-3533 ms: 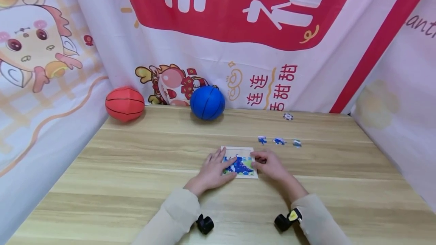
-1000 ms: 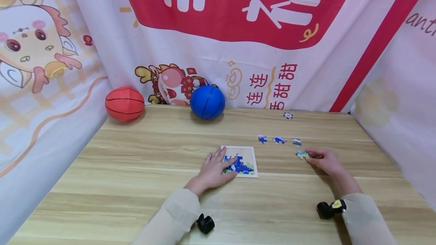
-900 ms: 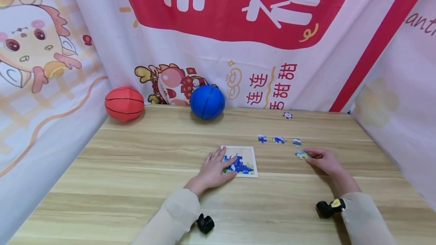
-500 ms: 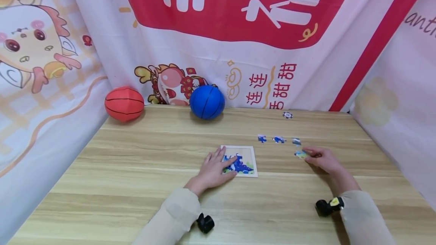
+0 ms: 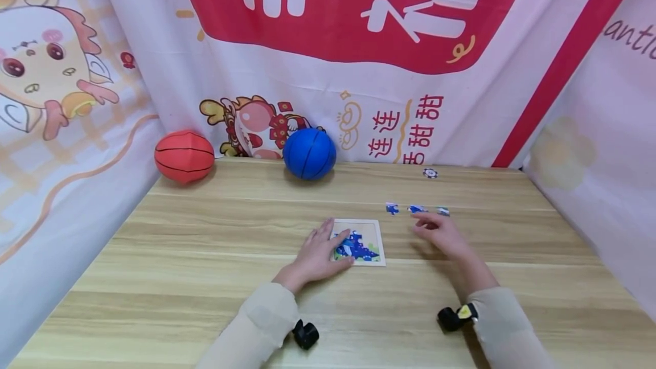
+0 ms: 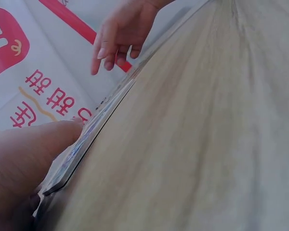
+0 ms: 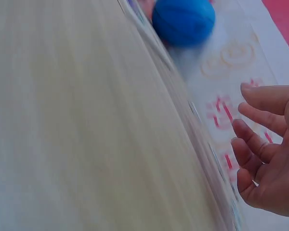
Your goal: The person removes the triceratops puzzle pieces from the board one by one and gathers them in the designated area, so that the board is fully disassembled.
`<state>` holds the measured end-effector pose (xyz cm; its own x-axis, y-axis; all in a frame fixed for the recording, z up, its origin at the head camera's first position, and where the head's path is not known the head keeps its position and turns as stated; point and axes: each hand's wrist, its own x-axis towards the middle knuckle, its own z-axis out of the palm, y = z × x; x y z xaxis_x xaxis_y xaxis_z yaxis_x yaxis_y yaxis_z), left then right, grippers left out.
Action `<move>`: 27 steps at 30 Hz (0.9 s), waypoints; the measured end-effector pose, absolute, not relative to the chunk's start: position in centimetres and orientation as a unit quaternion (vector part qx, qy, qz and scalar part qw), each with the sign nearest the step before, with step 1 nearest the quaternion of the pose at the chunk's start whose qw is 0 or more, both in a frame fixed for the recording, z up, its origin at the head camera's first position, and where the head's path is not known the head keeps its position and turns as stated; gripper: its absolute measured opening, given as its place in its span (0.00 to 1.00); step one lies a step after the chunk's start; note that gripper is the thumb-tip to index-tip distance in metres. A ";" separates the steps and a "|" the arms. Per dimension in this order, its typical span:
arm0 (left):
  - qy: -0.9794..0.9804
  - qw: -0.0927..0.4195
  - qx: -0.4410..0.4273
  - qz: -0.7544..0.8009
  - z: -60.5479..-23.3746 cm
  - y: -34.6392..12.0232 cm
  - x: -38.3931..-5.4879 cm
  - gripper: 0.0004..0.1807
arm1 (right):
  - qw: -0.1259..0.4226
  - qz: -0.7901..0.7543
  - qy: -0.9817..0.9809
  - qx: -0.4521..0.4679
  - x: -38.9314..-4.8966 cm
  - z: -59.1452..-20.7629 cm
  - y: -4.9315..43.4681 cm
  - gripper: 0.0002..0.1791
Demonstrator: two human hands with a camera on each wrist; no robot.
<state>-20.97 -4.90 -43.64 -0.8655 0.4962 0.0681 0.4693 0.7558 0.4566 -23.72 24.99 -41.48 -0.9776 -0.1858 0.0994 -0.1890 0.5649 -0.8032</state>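
My left hand [image 5: 314,256] rests on the left side of a small white-bordered jigsaw tray [image 5: 381,246], fingers straight and thumb spread. Blue and green pieces showing a dinosaur-like figure [image 5: 361,248] fill the tray's lower part; bare backing shows above. Over the table to its right hovers my right hand [image 5: 445,239], its fingers loosely bent with nothing between them, as the right wrist view shows. Just beyond its fingertips lie three loose puzzle pieces: a blue one [image 5: 392,208], another blue one [image 5: 416,208] and a greenish one [image 5: 443,210]. The green-and-blue piece seen earlier is hidden.
A blue ball [image 5: 310,154] and a red ball [image 5: 184,156] stand at the table's back edge. A small round black-and-white disc [image 5: 430,173] lies at the back right. Printed cloth [image 5: 328,90] hangs behind the wooden table [image 5: 205,232] and at both sides.
My right hand leaves the tray's right edge, sets a green-and-blue piece below the greenish one, lets go and moves back left. My left hand stays on the tray.
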 end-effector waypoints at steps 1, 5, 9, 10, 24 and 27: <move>0.936 0.028 0.256 0.240 -43.6 -5.0 -21.0 0.36 | -0.007 0.457 -0.883 0.105 -23.7 -41.5 24.2 0.20; 0.937 0.023 0.256 0.236 -43.8 -5.4 -21.2 0.35 | -0.030 0.479 -0.869 0.121 -23.8 -41.7 21.2 0.20; 0.938 0.017 0.262 0.225 -43.9 -5.5 -21.4 0.34 | -0.035 0.492 -0.855 0.159 -23.7 -42.2 18.8 0.19; 0.939 0.017 0.262 0.223 -43.9 -5.5 -21.4 0.34 | -0.040 0.493 -0.854 0.164 -23.6 -42.3 18.3 0.19; 0.942 0.020 0.256 0.215 -43.8 -5.4 -21.4 0.34 | 0.002 0.349 -0.922 0.169 -22.5 -43.5 14.8 0.19; 0.942 0.023 0.254 0.216 -43.7 -5.3 -21.4 0.34 | 0.006 0.339 -0.925 0.170 -22.5 -43.4 14.7 0.18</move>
<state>-21.36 -5.31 -43.69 -0.8697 0.4891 0.0662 0.4690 0.7772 0.4195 -22.45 14.65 -43.36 -0.9419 -0.3115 0.1260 -0.3191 0.7118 -0.6257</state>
